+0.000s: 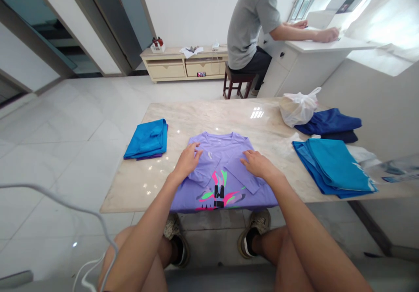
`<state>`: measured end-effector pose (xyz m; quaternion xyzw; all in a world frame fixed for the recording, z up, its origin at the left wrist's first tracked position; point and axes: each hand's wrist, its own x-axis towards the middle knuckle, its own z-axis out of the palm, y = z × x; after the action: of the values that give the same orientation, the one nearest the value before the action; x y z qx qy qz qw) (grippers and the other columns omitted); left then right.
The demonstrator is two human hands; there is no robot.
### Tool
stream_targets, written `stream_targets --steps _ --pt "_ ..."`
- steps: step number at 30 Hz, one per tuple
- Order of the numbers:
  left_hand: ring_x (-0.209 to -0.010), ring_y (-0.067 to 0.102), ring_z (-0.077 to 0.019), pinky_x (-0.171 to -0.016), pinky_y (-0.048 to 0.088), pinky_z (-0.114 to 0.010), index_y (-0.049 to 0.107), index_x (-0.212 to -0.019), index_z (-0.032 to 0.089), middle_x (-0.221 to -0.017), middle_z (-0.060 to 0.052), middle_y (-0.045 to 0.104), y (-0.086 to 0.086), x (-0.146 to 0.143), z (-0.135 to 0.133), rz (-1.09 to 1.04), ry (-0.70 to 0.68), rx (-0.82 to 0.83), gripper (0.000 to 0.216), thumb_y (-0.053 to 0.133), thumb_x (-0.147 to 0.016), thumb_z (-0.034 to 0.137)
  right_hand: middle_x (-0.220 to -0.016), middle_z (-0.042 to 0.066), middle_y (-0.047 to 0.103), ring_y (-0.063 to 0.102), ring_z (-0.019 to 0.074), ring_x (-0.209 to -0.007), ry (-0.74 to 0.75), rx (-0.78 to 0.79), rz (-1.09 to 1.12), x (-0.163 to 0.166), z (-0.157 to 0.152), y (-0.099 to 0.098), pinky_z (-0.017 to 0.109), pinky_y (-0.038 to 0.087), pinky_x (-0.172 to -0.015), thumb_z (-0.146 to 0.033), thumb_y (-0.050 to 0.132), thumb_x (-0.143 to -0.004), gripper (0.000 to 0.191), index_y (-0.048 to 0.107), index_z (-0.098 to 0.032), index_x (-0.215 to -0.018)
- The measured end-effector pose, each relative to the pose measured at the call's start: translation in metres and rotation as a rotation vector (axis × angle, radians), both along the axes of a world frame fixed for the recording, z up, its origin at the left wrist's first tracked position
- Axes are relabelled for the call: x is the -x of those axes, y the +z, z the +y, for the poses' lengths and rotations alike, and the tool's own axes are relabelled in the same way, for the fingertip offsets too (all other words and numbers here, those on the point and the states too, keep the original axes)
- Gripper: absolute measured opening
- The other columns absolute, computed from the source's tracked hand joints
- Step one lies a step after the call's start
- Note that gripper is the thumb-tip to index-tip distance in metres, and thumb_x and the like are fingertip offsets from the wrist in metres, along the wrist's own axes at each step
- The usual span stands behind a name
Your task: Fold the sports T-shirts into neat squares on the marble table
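A purple T-shirt (pixel 191 196) lies face up on the marble-patterned table, its collar at the far side and both sleeves folded inward over the chest. Pink, green and black print shows on its lower part, which reaches the near table edge. My left hand (pixel 189 160) rests on the shirt's left side near the shoulder, fingers extended and apart. On the opposite side, my right hand (pixel 259 163) touches the folded right sleeve with its fingers spread. Neither hand grips the cloth visibly.
Folded blue cloth (pixel 145 139) lies at the table's left end. At the right are a blue folded stack (pixel 337 165), dark blue clothing (pixel 330 121), a white plastic bag (pixel 298 106) and a clear bottle (pixel 397 170). A person (pixel 252 21) sits beyond the table (pixel 209 113).
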<state>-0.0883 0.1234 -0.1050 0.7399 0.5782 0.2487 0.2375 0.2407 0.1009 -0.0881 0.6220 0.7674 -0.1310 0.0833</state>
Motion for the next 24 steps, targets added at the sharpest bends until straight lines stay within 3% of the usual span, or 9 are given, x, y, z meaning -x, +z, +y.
stream_targets --steps 3,6,10,13,16,21,24 --pt "-0.156 0.057 -0.0318 -0.132 0.045 -0.051 0.060 -0.156 0.016 -0.165 -0.019 0.061 -0.025 -0.002 -0.013 0.215 -0.111 -0.139 0.049 0.052 -0.111 0.031 -0.159 0.025 0.063 0.065 0.0353 -0.142 -0.019 -0.023 -0.010 -0.008 0.004 -0.004 0.047 0.050 -0.120 -0.035 0.040 -0.117 0.049 0.064 -0.013 -0.154" --pt "-0.169 0.039 -0.0307 -0.140 0.031 -0.052 0.047 -0.170 0.014 -0.179 -0.017 0.045 -0.045 -0.007 -0.027 0.341 -0.207 -0.138 0.061 0.046 -0.115 0.039 -0.164 0.023 0.060 0.062 0.0336 -0.147 0.002 -0.053 0.011 -0.009 0.006 -0.017 0.045 0.049 -0.124 -0.031 0.039 -0.116 0.051 0.062 -0.013 -0.158" --pt "-0.174 0.027 -0.0321 -0.144 0.019 -0.055 0.042 -0.175 0.015 -0.185 -0.014 0.034 -0.056 -0.008 -0.036 0.455 -0.193 -0.118 0.068 0.041 -0.115 0.048 -0.182 0.020 0.036 0.035 0.0359 -0.170 0.051 -0.160 0.067 0.005 0.001 -0.049 0.049 0.033 -0.138 -0.041 0.040 -0.115 0.066 0.047 -0.008 -0.172" --pt "-0.175 0.021 -0.0356 -0.144 0.016 -0.056 0.040 -0.176 0.014 -0.187 -0.016 0.027 -0.057 -0.003 -0.039 0.488 -0.116 -0.110 0.073 0.043 -0.114 0.051 -0.187 0.017 0.022 0.020 0.0349 -0.175 -0.014 -0.224 0.089 0.020 -0.011 -0.070 0.055 0.024 -0.141 -0.045 0.035 -0.116 0.071 0.036 -0.009 -0.178" --pt "-0.176 0.018 -0.0379 -0.143 0.016 -0.057 0.040 -0.177 0.013 -0.188 -0.019 0.024 -0.053 0.003 -0.048 0.486 -0.102 -0.081 0.075 0.043 -0.113 0.052 -0.188 0.017 0.017 0.015 0.0319 -0.176 -0.087 -0.243 0.096 0.033 -0.025 -0.077 0.054 0.018 -0.142 -0.046 0.030 -0.118 0.072 0.031 -0.009 -0.180" --pt "-0.175 0.021 -0.0384 -0.141 0.019 -0.060 0.047 -0.173 0.022 -0.185 -0.016 0.033 -0.035 0.008 -0.064 0.495 -0.136 0.013 0.069 0.050 -0.110 0.049 -0.188 0.020 0.017 0.016 0.0326 -0.176 -0.090 -0.152 0.100 0.043 -0.045 -0.059 0.055 0.019 -0.141 -0.045 0.034 -0.118 0.072 0.030 -0.009 -0.180" --pt "-0.167 0.037 -0.0363 -0.137 0.028 -0.059 0.065 -0.155 0.025 -0.175 -0.015 0.051 -0.016 0.012 -0.059 0.492 -0.114 0.051 0.050 0.059 -0.106 0.037 -0.182 0.021 0.036 0.034 0.0298 -0.169 -0.042 -0.066 0.170 0.032 -0.040 -0.039 0.046 0.026 -0.139 -0.028 0.048 -0.112 0.060 0.050 -0.010 -0.169"
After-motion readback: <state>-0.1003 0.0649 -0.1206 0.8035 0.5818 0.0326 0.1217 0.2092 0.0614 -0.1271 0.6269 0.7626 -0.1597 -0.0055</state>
